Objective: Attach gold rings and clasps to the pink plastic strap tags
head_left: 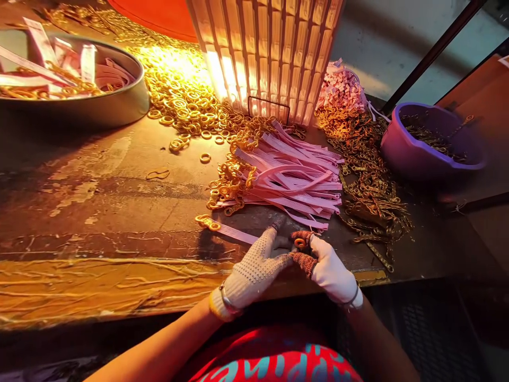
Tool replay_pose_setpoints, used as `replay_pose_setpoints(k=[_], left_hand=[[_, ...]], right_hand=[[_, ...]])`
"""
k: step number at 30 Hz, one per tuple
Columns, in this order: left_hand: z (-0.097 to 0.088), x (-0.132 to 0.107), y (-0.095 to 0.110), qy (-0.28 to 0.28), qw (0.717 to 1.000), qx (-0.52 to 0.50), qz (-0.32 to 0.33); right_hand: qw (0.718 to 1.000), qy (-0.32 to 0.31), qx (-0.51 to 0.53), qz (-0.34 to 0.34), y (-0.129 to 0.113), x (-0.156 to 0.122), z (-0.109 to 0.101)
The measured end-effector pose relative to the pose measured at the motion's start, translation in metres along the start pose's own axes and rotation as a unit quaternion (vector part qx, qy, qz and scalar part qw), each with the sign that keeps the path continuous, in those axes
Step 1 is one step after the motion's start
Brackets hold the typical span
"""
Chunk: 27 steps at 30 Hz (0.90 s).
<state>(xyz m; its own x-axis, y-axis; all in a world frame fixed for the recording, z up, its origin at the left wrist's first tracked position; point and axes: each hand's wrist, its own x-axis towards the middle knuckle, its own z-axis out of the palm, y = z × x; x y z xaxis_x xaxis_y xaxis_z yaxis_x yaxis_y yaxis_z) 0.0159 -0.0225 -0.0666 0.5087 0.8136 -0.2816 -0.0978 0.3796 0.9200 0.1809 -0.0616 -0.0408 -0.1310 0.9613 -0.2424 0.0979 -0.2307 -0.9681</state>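
Note:
My left hand (256, 265), in a dotted knit glove, is closed at the near edge of the workbench. A pink strap (237, 233) runs under its fingers, with gold-coloured metal fittings (207, 223) at the far left end. My right hand (328, 265), in a white glove with dark, worn fingertips, pinches a small ring (300, 243). The fingertips of both hands nearly meet, and the strap's end between them is hidden. Just beyond lies a pile of pink straps (294, 180) with gold fittings along its left side.
Many loose gold rings (178, 101) heap up behind. A round metal tray (131, 106) with straps stands left. A ribbed, brightly lit panel (266, 58) rises at the back. Dark metal fittings (369, 185) lie right, beside a purple bowl (421, 154). Pink pieces (342, 87) heap behind them.

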Motion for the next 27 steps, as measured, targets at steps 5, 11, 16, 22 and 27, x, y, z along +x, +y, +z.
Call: replay_pose_setpoints(k=[5, 11, 16, 22, 27], left_hand=[[0.008, -0.007, 0.009, 0.030, 0.999, -0.030, -0.004], [0.006, -0.010, 0.016, 0.023, 0.997, -0.073, -0.030], [0.001, -0.008, 0.022, -0.037, 0.993, -0.084, -0.067], [0.003, -0.006, 0.017, -0.080, 0.988, -0.090, -0.092], [0.004, -0.009, 0.011, -0.001, 0.997, 0.015, -0.079]], right_hand=[[0.996, 0.062, 0.055, 0.023, 0.003, -0.004, 0.007], [0.954, 0.107, -0.249, -0.125, 0.011, -0.018, -0.004], [0.925, 0.040, -0.325, -0.191, 0.005, -0.015, -0.019], [0.928, -0.065, -0.303, -0.209, -0.002, -0.006, -0.009], [0.836, -0.002, -0.536, -0.115, -0.002, -0.018, -0.006]])
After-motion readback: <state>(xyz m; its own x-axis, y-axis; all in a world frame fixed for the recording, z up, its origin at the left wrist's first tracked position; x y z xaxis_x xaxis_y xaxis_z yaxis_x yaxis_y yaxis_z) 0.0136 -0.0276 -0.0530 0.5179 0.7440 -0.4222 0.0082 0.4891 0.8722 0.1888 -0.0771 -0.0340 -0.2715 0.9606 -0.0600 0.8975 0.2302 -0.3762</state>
